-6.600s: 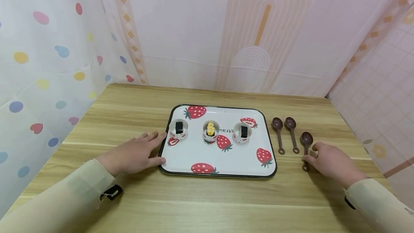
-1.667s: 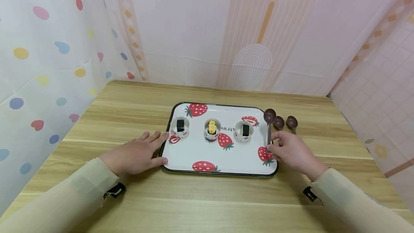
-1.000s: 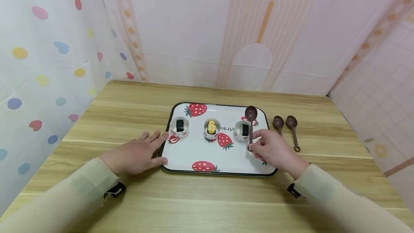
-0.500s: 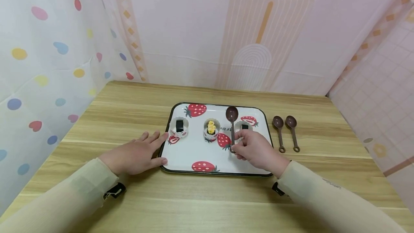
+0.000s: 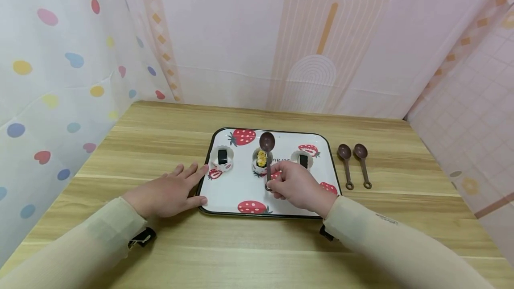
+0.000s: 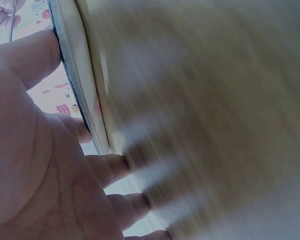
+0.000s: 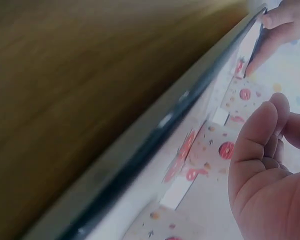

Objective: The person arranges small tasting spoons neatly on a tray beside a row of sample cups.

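Note:
My right hand (image 5: 299, 184) pinches a brown spoon (image 5: 267, 141) near the end of its handle, bowl pointing away from me. The spoon overlaps the middle paper cup (image 5: 257, 171), which holds a nori-wrapped sushi piece with yellow topping (image 5: 261, 158). In the right wrist view, thumb and fingertips meet beside the patterned cups (image 7: 210, 150); the spoon is hidden there. My left hand (image 5: 164, 193) lies with spread fingers at the left edge of the strawberry-print tray (image 5: 225, 197); in the left wrist view, thumb and index finger touch the rim (image 6: 72, 75).
Two more cups hold black nori-wrapped pieces: a left cup (image 5: 224, 167) and a right cup (image 5: 297, 155), partly behind my right hand. Two brown spoons, a nearer one (image 5: 345, 153) and a farther one (image 5: 361, 151), lie right of the tray. Curtains (image 5: 225, 35) surround the wooden table (image 5: 225, 253).
My right hand has lifted the rightmost spoon off the table and carried it left across the tray, past the right cup to the middle one. The left hand stays put.

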The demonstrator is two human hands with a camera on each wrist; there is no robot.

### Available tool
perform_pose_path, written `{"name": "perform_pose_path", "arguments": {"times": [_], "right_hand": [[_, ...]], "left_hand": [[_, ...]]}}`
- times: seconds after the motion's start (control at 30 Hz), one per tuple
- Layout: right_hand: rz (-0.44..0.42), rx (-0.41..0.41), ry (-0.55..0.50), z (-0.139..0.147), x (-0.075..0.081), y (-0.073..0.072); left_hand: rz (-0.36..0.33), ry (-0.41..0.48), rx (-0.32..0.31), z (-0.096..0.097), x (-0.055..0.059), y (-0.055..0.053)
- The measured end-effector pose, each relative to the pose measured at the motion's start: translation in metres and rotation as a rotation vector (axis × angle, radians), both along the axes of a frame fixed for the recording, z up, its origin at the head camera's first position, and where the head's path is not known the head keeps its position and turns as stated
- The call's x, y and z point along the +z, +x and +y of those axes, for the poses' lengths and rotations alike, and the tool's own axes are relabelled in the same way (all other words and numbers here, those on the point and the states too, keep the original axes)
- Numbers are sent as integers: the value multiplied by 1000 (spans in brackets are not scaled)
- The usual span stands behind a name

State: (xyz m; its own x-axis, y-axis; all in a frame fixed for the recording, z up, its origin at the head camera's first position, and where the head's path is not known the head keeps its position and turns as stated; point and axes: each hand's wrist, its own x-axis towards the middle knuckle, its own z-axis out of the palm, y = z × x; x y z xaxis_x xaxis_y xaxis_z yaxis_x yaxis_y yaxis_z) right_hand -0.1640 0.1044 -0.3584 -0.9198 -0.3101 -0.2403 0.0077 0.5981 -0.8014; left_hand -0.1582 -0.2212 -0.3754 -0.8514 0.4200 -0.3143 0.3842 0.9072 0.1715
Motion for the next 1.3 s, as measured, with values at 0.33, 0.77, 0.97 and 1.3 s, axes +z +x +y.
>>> {"name": "perform_pose_path", "arguments": {"times": [0.33,0.77,0.97,1.3], "right_hand": [[-45,40,-7,-23,-4,-3],[-79,55,30,-50,-13,-4],[-91,58,41,-57,-14,-6],[-119,49,75,-63,-14,-7]], "left_hand": [[0,-1,-6,2,3,1],[3,-2,-9,1,1,-1],[0,-7,-6,2,1,-1],[-6,-7,-9,3,4,0]]}}
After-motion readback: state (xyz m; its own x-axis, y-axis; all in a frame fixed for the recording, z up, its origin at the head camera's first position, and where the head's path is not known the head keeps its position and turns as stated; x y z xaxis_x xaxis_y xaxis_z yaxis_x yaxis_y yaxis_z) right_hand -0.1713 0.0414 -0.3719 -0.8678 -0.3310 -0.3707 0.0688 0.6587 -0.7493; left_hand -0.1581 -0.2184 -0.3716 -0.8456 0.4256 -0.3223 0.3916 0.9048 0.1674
